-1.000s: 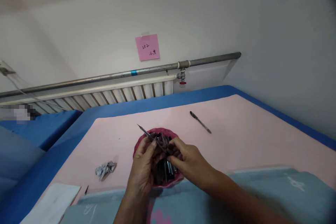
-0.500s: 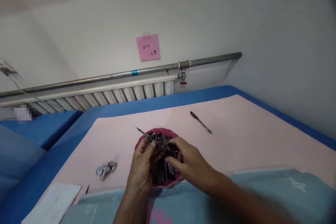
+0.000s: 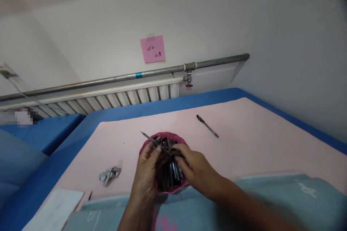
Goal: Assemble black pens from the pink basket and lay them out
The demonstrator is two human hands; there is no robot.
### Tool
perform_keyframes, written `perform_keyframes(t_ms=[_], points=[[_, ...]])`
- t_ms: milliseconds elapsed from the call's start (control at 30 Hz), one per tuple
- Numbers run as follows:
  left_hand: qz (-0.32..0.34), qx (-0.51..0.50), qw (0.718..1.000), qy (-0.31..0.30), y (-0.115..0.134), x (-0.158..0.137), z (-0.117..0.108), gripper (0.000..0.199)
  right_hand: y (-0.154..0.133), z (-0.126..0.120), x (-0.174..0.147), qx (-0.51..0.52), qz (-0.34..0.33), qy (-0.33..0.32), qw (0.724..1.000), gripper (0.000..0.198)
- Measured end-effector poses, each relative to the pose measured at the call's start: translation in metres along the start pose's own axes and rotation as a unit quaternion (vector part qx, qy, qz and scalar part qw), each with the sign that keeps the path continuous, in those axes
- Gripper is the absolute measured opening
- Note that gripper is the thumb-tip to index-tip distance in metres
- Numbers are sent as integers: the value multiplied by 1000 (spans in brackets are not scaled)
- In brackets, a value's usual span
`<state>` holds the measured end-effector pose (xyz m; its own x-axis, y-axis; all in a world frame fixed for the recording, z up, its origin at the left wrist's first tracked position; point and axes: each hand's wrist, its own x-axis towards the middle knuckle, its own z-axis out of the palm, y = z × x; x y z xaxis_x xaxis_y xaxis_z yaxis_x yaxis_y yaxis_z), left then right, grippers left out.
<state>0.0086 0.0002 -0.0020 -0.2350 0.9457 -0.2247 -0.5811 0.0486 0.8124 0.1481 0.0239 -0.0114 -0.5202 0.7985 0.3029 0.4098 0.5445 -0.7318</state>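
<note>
Over a dark pink basket (image 3: 182,139) packed with pens (image 3: 171,176), my left hand (image 3: 146,169) is closed round a slim pen (image 3: 148,137). Its bare tip points up and to the left, past my fingers. My right hand (image 3: 197,164) pinches at the rear end of the same pen, thumb and forefinger together; shadow hides the exact grip. Another pen, black-capped and clear-barrelled (image 3: 207,125), lies alone on the pink sheet right of the basket.
A crumpled grey paper or cloth (image 3: 109,175) lies to the left. Nearer stand a white sheet of paper (image 3: 55,207) and a small dark pen-like piece (image 3: 90,195). Blue-green fabric (image 3: 271,195) covers the near edge. A radiator (image 3: 130,96) and pipe (image 3: 114,78) run along the wall.
My right hand's fingers have drawn closer together and shifted slightly at the pen's rear end, uncovering more pens below. My left hand and the pen tip are almost still.
</note>
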Motion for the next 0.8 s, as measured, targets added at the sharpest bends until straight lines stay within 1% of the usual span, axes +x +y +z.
perform_keyframes(t_ms=[100, 133, 267, 400, 467, 567, 667, 733, 800], points=[[-2, 6, 1000, 3, 0, -1, 0, 29, 1, 1, -1, -19, -35, 17, 999, 28], [-3, 8, 1000, 4, 0, -1, 0, 29, 1, 2, -1, -18, -36, 17, 999, 27], [-3, 13, 1000, -2, 0, -2, 0, 28, -2, 1, 0, 17, -4, -6, 1000, 27], [0, 23, 1000, -13, 0, -2, -1, 29, -4, 0, 1, -5, -16, -3, 1000, 29], [7, 29, 999, -18, 0, -2, -1, 30, -5, -1, 1, 7, 2, -11, 1000, 27], [19, 31, 999, -22, 1, -1, -3, 28, -6, 0, 1, 55, 48, -11, 997, 21], [22, 45, 998, -29, 0, -1, -5, 26, -9, 1, 2, 97, 80, -12, 992, 19], [24, 71, 996, -42, -2, -2, -5, 24, -10, 1, 3, 88, 93, -6, 992, 17], [17, 107, 992, -67, -4, -4, -4, 24, -10, 0, 3, 61, 89, 4, 994, 16]])
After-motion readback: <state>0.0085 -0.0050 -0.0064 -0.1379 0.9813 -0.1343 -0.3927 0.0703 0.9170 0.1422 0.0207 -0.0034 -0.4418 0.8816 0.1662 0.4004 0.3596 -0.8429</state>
